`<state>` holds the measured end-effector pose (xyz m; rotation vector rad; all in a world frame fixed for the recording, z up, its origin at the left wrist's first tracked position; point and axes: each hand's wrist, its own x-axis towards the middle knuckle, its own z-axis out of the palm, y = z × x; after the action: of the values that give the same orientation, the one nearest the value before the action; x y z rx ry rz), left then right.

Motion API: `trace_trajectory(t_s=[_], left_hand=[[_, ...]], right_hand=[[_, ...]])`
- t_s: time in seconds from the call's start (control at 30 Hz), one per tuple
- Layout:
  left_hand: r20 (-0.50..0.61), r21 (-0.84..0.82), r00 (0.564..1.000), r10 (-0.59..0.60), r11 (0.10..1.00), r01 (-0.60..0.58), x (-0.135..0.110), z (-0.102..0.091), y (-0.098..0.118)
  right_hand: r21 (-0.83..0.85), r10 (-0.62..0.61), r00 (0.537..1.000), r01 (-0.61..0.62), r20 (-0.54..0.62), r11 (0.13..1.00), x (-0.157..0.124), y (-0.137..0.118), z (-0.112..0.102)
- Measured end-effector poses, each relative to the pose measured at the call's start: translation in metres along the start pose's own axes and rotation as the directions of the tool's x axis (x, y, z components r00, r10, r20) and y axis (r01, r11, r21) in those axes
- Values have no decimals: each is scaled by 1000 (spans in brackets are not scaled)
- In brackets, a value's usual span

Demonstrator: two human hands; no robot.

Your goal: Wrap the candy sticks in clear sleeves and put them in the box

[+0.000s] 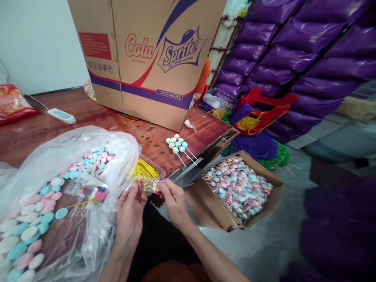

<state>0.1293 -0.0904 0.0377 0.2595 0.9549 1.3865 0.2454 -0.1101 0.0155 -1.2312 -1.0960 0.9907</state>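
Note:
In front of my body, my left hand (131, 207) and my right hand (174, 199) pinch the two ends of a small clear printed plastic wrapper (149, 185). Whether anything is inside it I cannot make out. Just beyond my fingers, yellow twist ties (145, 168) lie in a shallow clear tray (161, 172). To the left, many pink, white and blue round candies (29, 215) rest on a large transparent plastic bag (96, 243). Among them lie more printed wrappers (99, 193) and a single yellow tie (78, 204). Several candy clusters on white sticks (176, 144) sit by the table edge.
A tall cardboard carton (141, 78) stands on the wooden table (88, 111). Below right, an open box (202, 203) holds wrapped lollipops (237, 184). A power strip (61, 116) and red packet (14, 103) lie left. Purple sacks (311, 35) and a red stool (264, 100) are right; someone's orange sleeve (204, 76) shows.

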Motion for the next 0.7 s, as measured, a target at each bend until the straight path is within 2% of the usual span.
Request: trace_trajectory(t_s=[0.13, 0.23, 0.3, 0.37, 0.43, 0.5, 0.57, 0.63, 0.7], left_hand=[[-32, 22, 996, 84, 996, -83, 3, 4, 0], [-54, 86, 973, 225, 972, -220, 4, 10, -6], [-60, 104, 959, 277, 957, -270, 5, 12, -8], [-62, 89, 959, 277, 959, -271, 9, 13, -7], [-77, 56, 966, 248, 968, -244, 13, 11, -2], [-93, 26, 977, 192, 981, -191, 17, 9, 3], [-112, 1, 984, 138, 990, -139, 21, 6, 7], [-126, -20, 987, 103, 994, -107, 23, 4, 9], [-138, -36, 986, 90, 995, -96, 25, 3, 10]], right_hand=[[-140, -72, 997, 72, 3, 988, 4, 0, -8], [-110, -2, 1000, 2, -3, 994, 11, 0, -9], [-80, 22, 1000, -22, -7, 997, 18, 2, -11], [-114, -5, 998, -3, -69, 994, 31, 4, -16], [-262, -78, 980, 28, -184, 965, 49, 8, -27], [-514, -188, 943, 21, -275, 858, 70, 16, -41], [-747, -262, 921, -46, -288, 663, 90, 27, -54], [-877, -267, 929, -106, -255, 469, 107, 38, -64], [-915, -243, 942, -126, -232, 382, 117, 47, -69]])
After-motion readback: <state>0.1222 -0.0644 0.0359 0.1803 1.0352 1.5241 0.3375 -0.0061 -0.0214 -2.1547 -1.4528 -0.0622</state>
